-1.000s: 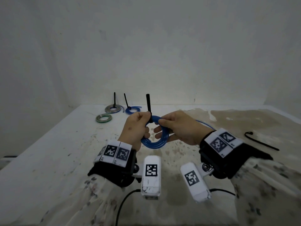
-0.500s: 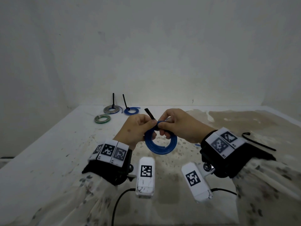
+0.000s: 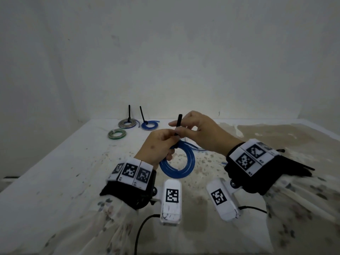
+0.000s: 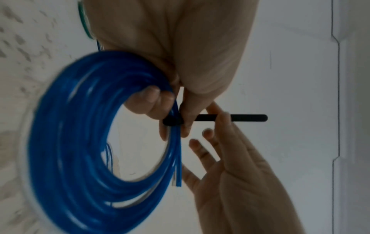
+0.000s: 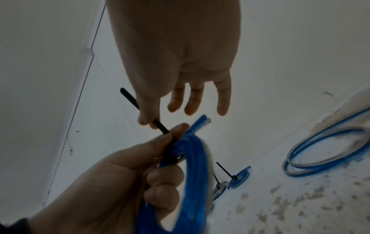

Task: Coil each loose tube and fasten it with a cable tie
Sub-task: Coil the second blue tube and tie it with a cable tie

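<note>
A coil of blue tube (image 3: 177,162) hangs above the table, gripped at its top by my left hand (image 3: 161,144) with fingers curled round the bundle (image 4: 84,142). A black cable tie (image 3: 178,126) wraps the coil at that spot, and its tail sticks up. My right hand (image 3: 195,127) pinches the tail between thumb and forefinger, its other fingers spread loosely. The right wrist view shows the tail (image 5: 130,98) slanting up-left from the blue coil (image 5: 186,174). In the left wrist view the tie (image 4: 240,118) runs sideways from its head at the bundle.
Three tied coils lie at the table's (image 3: 55,181) far left: a grey one (image 3: 127,123), a blue one (image 3: 149,125) and a green one (image 3: 116,133). A loose blue and clear tube (image 5: 324,152) lies on the table to the right. A wall stands close behind.
My right hand has risen and slid up the tie's tail, which now stands upright again. The coil has dropped slightly and hangs from my left hand.
</note>
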